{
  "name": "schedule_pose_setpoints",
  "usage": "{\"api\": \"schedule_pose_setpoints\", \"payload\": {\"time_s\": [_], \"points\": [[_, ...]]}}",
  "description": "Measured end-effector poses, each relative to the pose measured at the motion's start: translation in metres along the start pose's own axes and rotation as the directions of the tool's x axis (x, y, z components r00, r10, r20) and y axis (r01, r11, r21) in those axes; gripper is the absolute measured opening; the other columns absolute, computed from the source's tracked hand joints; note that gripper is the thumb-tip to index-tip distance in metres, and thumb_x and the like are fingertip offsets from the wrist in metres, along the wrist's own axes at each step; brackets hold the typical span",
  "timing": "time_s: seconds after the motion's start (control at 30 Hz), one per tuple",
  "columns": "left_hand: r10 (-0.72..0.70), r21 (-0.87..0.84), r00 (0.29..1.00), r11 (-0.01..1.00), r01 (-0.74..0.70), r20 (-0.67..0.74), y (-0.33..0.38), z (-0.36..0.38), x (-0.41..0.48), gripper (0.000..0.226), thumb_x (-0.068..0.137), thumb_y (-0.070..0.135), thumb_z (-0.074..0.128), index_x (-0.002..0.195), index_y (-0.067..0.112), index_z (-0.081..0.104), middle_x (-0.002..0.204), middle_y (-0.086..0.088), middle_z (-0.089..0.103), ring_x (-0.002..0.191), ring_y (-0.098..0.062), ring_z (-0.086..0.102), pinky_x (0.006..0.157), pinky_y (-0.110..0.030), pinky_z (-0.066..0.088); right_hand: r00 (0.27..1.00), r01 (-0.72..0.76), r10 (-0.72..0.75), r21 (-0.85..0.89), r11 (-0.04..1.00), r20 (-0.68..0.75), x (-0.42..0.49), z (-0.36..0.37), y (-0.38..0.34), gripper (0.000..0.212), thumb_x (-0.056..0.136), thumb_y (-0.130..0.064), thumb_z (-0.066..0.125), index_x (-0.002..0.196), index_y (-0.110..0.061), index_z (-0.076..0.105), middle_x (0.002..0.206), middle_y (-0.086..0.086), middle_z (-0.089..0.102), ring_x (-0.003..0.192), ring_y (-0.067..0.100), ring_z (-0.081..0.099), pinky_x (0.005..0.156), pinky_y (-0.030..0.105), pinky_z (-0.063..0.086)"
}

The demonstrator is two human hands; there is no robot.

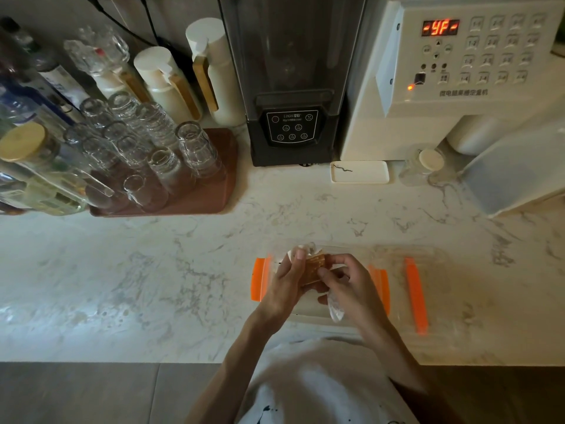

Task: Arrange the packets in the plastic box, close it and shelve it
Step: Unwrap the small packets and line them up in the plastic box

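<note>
A clear plastic box (260, 278) with orange side clips stands on the marble counter near its front edge. Right of it lies its clear lid (415, 295), which has an orange clip too. Over the open box I hold a brown packet (315, 267) in clear wrapping. My left hand (284, 286) grips its left end with the thumb on top, and my right hand (351, 289) pinches its right side. A crumpled piece of clear wrapper (336, 310) hangs under my right hand. What lies inside the box is hidden by my hands.
A brown tray (214, 191) of upturned glasses and bottles fills the back left. Behind stand white jugs (165, 81), a black blender (293, 87) and a white dispensing machine (458, 75). A small white dish (360, 174) and a lidded jar (428, 163) sit before the machines.
</note>
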State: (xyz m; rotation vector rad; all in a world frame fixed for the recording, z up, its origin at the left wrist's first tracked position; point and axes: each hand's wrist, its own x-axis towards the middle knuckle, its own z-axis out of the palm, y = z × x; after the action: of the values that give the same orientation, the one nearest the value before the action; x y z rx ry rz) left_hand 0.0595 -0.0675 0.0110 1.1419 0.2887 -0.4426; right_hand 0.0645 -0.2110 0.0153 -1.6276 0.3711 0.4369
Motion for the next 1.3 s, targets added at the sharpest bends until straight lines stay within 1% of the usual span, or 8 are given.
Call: {"api": "schedule_pose_setpoints", "payload": {"time_s": [0.13, 0.27, 0.5, 0.73, 0.93, 1.1, 1.2, 1.3], "points": [[0.032, 0.084, 0.994, 0.996, -0.041, 0.109, 0.005, -0.004, -0.004, 0.052, 0.104, 0.04, 0.037, 0.127, -0.005, 0.049, 0.119, -0.028, 0.064, 0.111, -0.034, 0.067, 0.095, -0.037, 0.055, 1.0, 0.007, -0.006, -0.057, 0.998, 0.019, -0.001, -0.001, -0.003, 0.013, 0.091, -0.023, 0.07, 0.102, -0.02, 0.064, 0.081, 0.005, 0.071, 0.064, 0.016, 0.073, 0.056, 0.03, 0.061], [0.088, 0.179, 0.996, 0.98, -0.087, 0.0, 0.003, 0.003, -0.006, 0.044, 0.101, 0.037, 0.051, 0.113, -0.005, 0.056, 0.107, -0.025, 0.07, 0.103, -0.033, 0.071, 0.093, -0.044, 0.058, 0.997, 0.007, -0.001, -0.088, 0.996, 0.072, -0.002, 0.002, -0.005, 0.012, 0.091, -0.027, 0.07, 0.099, -0.019, 0.064, 0.084, 0.001, 0.071, 0.066, 0.012, 0.072, 0.056, 0.028, 0.06], [0.005, 0.045, 1.0, 0.999, -0.005, 0.004, 0.004, 0.001, -0.005, 0.049, 0.103, 0.046, 0.04, 0.12, 0.004, 0.059, 0.121, -0.024, 0.067, 0.116, -0.037, 0.065, 0.102, -0.052, 0.051, 0.997, -0.026, 0.023, 0.038, 0.999, 0.08, -0.005, 0.001, -0.005, 0.01, 0.092, -0.025, 0.069, 0.102, -0.025, 0.068, 0.097, -0.009, 0.073, 0.083, 0.01, 0.075, 0.061, 0.027, 0.061], [-0.035, -0.093, 0.998, 0.995, 0.04, 0.054, -0.001, -0.005, -0.002, 0.051, 0.102, 0.037, 0.033, 0.131, 0.005, 0.062, 0.127, -0.027, 0.065, 0.122, -0.041, 0.06, 0.109, -0.057, 0.04, 0.991, -0.086, 0.078, 0.072, 0.994, 0.112, -0.002, 0.005, -0.005, 0.014, 0.093, -0.021, 0.068, 0.106, -0.025, 0.065, 0.106, 0.004, 0.072, 0.09, 0.02, 0.076, 0.071, 0.039, 0.064], [0.011, -0.186, 0.996, 0.983, 0.005, 0.085, 0.003, -0.01, 0.001, 0.071, 0.1, 0.059, 0.029, 0.129, 0.003, 0.062, 0.132, -0.023, 0.059, 0.094, -0.028, 0.063, 0.073, -0.034, 0.052, 0.954, -0.194, 0.125, 0.244, 0.95, 0.271, -0.007, 0.001, -0.009, 0.019, 0.091, -0.017, 0.07, 0.11, -0.022, 0.07, 0.079, 0.005, 0.072, 0.075, 0.017, 0.072, 0.066, 0.029, 0.059], [0.027, -0.121, 0.99, 0.992, -0.043, -0.138, -0.001, 0.002, 0.003, 0.07, 0.093, 0.066, 0.04, 0.117, 0.002, 0.055, 0.126, -0.025, 0.066, 0.116, -0.056, 0.058, 0.097, -0.062, 0.046, 0.965, -0.14, 0.096, 0.17, 0.975, 0.244, -0.007, 0.004, -0.011, 0.025, 0.093, -0.017, 0.067, 0.115, -0.027, 0.069, 0.099, 0.001, 0.076, 0.09, 0.018, 0.076, 0.078, 0.036, 0.062], [0.062, 0.013, 0.991, 0.998, -0.061, -0.122, 0.001, 0.007, 0.002, 0.076, 0.095, 0.066, 0.035, 0.12, -0.003, 0.057, 0.118, -0.021, 0.071, 0.108, -0.046, 0.066, 0.085, -0.049, 0.057, 0.973, -0.088, 0.062, 0.105, 0.991, 0.223, -0.007, 0.004, -0.012, 0.025, 0.093, -0.018, 0.068, 0.117, -0.025, 0.069, 0.103, 0.006, 0.075, 0.09, 0.021, 0.075, 0.077, 0.034, 0.061], [0.115, 0.159, 0.986, 0.983, -0.096, -0.118, 0.002, 0.007, 0.003, 0.061, 0.09, 0.058, 0.054, 0.114, 0.002, 0.05, 0.099, -0.002, 0.075, 0.091, -0.026, 0.074, 0.067, -0.028, 0.056, 0.976, -0.024, 0.008, 0.071, 0.997, 0.219, -0.005, 0.001, -0.017, 0.022, 0.091, -0.018, 0.07, 0.112, -0.023, 0.07, 0.1, 0.003, 0.074, 0.092, 0.02, 0.075, 0.074, 0.032, 0.062]]}}
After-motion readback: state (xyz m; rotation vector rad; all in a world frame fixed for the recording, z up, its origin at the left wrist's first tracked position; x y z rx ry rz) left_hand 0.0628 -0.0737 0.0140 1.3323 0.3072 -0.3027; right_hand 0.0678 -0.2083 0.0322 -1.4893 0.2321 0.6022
